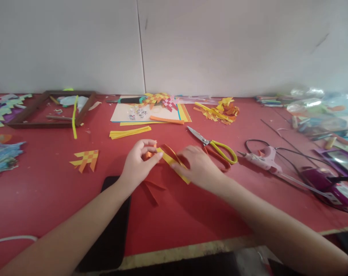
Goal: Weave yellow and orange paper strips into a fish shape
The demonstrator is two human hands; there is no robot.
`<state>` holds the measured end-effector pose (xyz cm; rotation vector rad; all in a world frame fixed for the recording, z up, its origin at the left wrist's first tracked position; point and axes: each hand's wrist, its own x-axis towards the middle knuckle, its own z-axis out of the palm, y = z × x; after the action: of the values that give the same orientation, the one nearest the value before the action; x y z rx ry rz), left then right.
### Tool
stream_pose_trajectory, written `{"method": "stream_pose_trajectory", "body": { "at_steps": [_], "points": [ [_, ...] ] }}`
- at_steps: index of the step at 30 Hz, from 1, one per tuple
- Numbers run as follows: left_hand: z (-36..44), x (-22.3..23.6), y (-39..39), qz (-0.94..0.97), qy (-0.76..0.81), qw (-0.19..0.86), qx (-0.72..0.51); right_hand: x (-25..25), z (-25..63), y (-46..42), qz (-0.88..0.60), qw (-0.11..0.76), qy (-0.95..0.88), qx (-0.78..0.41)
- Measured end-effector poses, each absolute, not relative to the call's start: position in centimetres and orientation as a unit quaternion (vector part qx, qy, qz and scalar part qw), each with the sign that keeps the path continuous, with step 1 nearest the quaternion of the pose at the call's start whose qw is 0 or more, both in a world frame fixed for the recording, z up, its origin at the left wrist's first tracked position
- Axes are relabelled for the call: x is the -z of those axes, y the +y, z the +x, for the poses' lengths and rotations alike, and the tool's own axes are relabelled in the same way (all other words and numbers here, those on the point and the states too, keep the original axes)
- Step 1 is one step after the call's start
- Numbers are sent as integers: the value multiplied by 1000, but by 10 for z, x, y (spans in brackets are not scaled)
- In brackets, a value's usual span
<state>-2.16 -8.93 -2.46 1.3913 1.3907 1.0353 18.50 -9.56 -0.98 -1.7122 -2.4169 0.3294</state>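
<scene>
My left hand (138, 165) pinches orange and yellow paper strips between thumb and fingers. From there a yellow paper strip (169, 160) slants down to my right hand (199, 166), whose closed fingers and thumb grip its lower part. An orange paper strip (170, 149) loops up behind the yellow one towards the right fingers. Just where the strips cross near the left thumb is hidden. A woven yellow and orange paper fish (90, 158) lies to the left. Scissors (211, 145) with yellow and orange handles rest beyond my right hand.
A pink glue gun (261, 159) with its cord lies at right, near a purple box (332, 186). A black phone-like slab (107, 234) sits under my left forearm. Yellow strips (130, 132), paper sheets (119, 113), scraps (227, 109) and a wooden frame (44, 124) lie farther back.
</scene>
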Motion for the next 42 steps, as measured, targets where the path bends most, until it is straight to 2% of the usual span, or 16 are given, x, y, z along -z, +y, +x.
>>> {"method": "stream_pose_trajectory", "body": {
  "at_steps": [5,9,19,25,28,31,34,37,42],
  "points": [
    [-21,26,-92,595,542,453,-383,32,186,-120,-523,170,-828,-105],
    [-22,27,-94,621,531,440,-372,36,195,-116,-510,248,-807,-163],
    [-27,28,-95,622,551,418,-367,28,202,-114,-545,310,-725,-285],
    [-27,20,-101,638,540,422,-352,26,201,-111,-550,366,-713,-235],
    [-27,17,-104,676,526,391,-338,26,201,-110,-548,404,-696,-228],
    [-28,18,-106,713,507,348,-336,27,200,-110,-541,445,-657,-278],
    [-28,19,-106,713,500,352,-342,27,198,-111,-514,494,-600,-362],
    [-27,20,-105,696,491,388,-351,24,197,-114,-470,488,-575,-459],
    [-24,19,-104,669,475,446,-360,17,200,-121,-378,378,-614,-581]
  ]
}}
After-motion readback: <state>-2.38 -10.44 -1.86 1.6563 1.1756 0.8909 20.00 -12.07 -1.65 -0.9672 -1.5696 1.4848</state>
